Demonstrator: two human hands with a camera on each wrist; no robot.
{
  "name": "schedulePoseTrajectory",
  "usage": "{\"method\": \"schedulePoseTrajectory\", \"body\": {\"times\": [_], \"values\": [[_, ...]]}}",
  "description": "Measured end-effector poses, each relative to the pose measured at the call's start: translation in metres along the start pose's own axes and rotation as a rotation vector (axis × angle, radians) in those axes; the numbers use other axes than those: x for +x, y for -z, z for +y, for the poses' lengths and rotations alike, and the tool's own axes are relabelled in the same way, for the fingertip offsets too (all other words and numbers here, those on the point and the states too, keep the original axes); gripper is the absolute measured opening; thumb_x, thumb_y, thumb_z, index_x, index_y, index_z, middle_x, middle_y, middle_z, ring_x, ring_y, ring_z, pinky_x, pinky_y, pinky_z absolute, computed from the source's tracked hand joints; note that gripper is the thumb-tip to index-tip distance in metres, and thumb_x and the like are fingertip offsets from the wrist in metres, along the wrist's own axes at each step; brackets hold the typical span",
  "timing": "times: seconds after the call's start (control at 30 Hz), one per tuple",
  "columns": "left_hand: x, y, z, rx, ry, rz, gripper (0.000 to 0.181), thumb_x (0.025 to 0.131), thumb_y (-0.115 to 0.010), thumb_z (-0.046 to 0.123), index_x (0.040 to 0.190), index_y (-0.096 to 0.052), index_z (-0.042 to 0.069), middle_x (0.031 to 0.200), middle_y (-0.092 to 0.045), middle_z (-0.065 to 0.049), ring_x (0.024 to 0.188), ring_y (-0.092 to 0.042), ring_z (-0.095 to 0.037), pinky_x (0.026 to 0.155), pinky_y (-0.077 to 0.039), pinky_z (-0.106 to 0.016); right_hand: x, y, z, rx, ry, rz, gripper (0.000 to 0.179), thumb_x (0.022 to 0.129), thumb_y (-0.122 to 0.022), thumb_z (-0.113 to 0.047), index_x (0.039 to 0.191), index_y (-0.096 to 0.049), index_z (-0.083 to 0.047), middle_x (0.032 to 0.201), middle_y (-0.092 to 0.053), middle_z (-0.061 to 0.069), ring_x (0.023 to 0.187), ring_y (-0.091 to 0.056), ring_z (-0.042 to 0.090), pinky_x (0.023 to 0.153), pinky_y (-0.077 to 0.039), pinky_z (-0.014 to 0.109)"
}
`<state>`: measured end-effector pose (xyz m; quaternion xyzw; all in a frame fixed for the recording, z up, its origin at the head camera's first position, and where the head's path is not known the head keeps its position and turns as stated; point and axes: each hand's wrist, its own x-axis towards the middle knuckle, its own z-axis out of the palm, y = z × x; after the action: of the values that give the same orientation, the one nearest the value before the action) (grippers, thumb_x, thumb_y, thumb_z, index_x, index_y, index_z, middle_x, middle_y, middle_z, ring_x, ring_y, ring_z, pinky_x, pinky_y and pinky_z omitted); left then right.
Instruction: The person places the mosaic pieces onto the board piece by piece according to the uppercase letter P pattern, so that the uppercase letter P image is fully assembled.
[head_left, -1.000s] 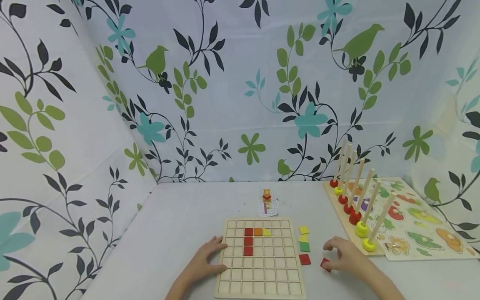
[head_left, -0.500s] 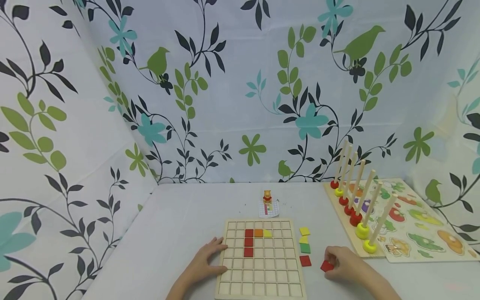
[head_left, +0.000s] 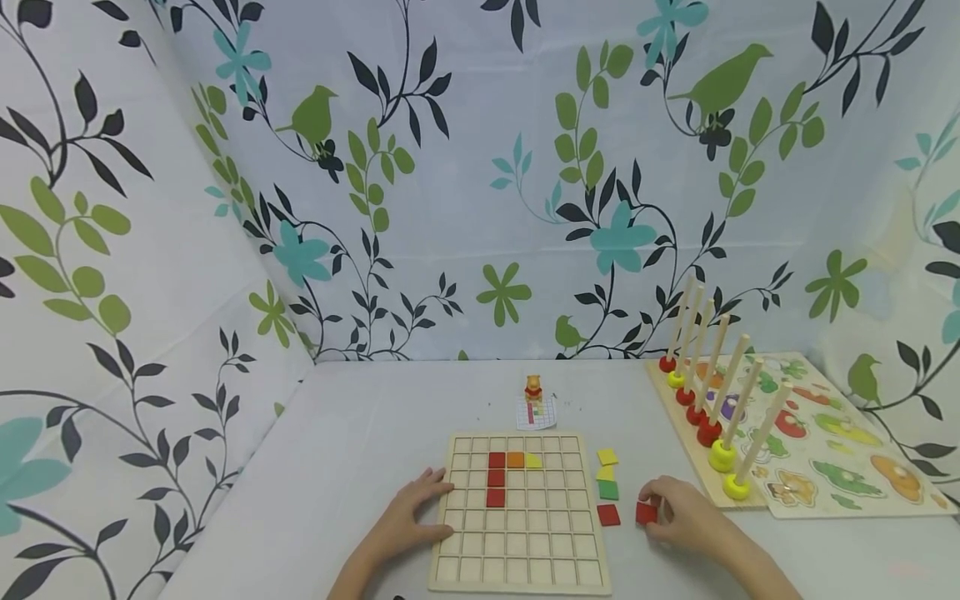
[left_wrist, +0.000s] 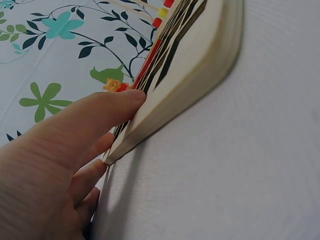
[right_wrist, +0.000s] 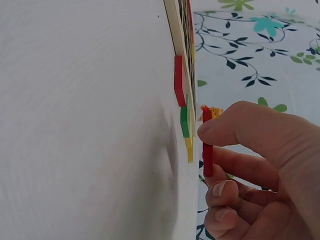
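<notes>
My right hand [head_left: 684, 515] pinches a red square tile [head_left: 646, 512] between thumb and fingers; in the right wrist view the tile [right_wrist: 208, 142] is held on edge, clear of the table. With straight, spread fingers, my left hand [head_left: 408, 514] rests against the left edge of a wooden grid board [head_left: 517, 546]. Its thumb touches the rim in the left wrist view. Several tiles sit in the board's cells: a column of red ones [head_left: 496, 478], an orange one [head_left: 515, 460] and a yellow one [head_left: 533, 460]. Right of the board lie another red tile [head_left: 608, 515], a green tile [head_left: 607, 490] and yellow pieces [head_left: 607, 457].
Behind the board a small bear figure [head_left: 533, 387] stands by a paper card [head_left: 536, 413] with a coloured pattern. At the right are a wooden peg stand [head_left: 701, 450] with red and yellow rings and a vegetable puzzle board [head_left: 855, 458]. A patterned curtain [head_left: 420, 208] hangs behind the table.
The red tile, first tilted under my right thumb at the table, is now raised in a pinch and turned. My left hand keeps its place on the board.
</notes>
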<state>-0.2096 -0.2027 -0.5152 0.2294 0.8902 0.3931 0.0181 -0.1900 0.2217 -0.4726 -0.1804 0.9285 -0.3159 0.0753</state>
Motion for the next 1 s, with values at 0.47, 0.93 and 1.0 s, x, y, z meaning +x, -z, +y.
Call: {"method": "schedulePoseTrajectory", "body": {"times": [0.47,0.93,1.0], "values": [[0.001,0.001,0.002,-0.001,0.01,-0.005,0.06,0.071,-0.071,0.042,0.121,-0.054,0.012,0.135,-0.039,-0.013,0.128,-0.022,-0.035,0.1,-0.014,-0.056,0.011,0.01,-0.013,-0.011,0.115,0.057,0.025,0.072,-0.073,-0.012,0.092,-0.06,-0.005,0.073,-0.049,-0.007,0.059,-0.043,0.007,0.05,-0.042,0.02],[-0.001,0.0,0.0,-0.011,0.024,-0.005,0.06,0.071,-0.072,0.041,0.121,-0.054,0.014,0.136,-0.037,-0.014,0.128,-0.021,-0.036,0.099,-0.012,-0.058,0.028,0.011,-0.032,-0.069,0.239,0.08,0.022,0.07,-0.07,-0.008,0.09,-0.061,-0.008,0.074,-0.046,-0.007,0.06,-0.043,0.006,0.049,-0.041,0.019],[-0.001,0.0,0.0,-0.005,0.024,-0.003,0.06,0.071,-0.072,0.041,0.121,-0.054,0.014,0.136,-0.038,-0.013,0.128,-0.021,-0.036,0.099,-0.013,-0.058,0.032,0.009,-0.036,-0.07,0.249,0.079,0.022,0.07,-0.069,-0.008,0.09,-0.061,-0.008,0.074,-0.045,-0.007,0.06,-0.044,0.006,0.048,-0.041,0.019]]}}
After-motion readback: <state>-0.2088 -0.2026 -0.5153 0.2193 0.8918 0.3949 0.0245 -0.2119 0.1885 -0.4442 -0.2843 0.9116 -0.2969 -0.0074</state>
